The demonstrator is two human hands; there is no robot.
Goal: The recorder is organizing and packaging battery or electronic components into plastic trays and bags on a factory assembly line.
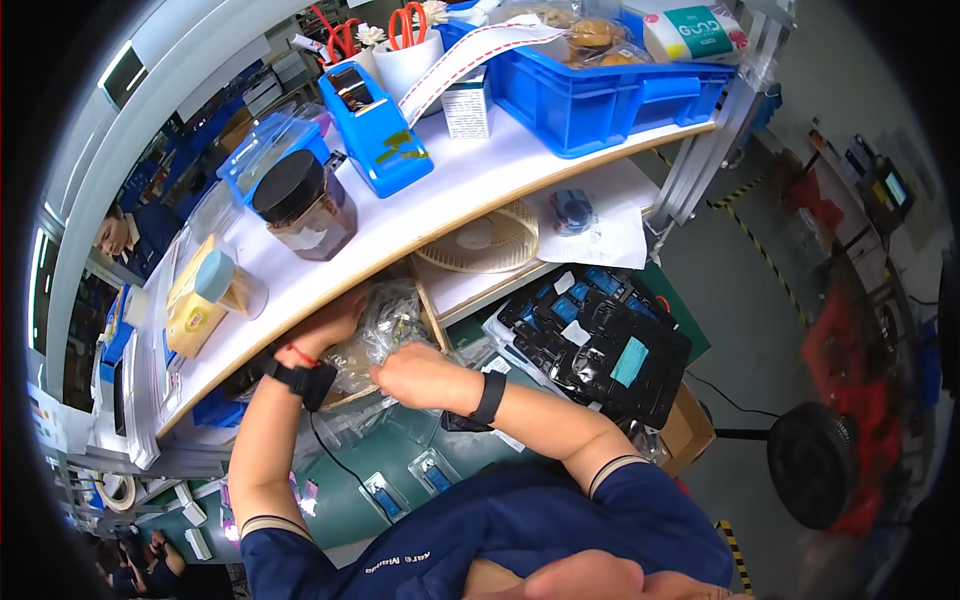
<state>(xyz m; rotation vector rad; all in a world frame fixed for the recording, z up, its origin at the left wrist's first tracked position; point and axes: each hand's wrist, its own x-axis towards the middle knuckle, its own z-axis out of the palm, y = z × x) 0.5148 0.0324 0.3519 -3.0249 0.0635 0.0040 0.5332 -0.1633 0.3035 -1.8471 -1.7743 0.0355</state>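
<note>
Clearly both hands work at a crinkled clear plastic bag (pixel 385 325) of small parts, tucked under the white shelf (pixel 440 200) edge. The left hand (pixel 325 325) reaches beneath the shelf behind the bag; its grip cannot be told. The right hand (pixel 420 375) is closed, pinching the bag's near side. Thin, glossy film looks light, limp and slippery, so gathering a fold of it probably holds best.

Low gap under white shelf (pixel 440 200) crowded by clear plastic bags (pixel 385 325), right side blocked by stacked black trays (pixel 600 345), green worktop (pixel 345 500) left partly open below.
</note>
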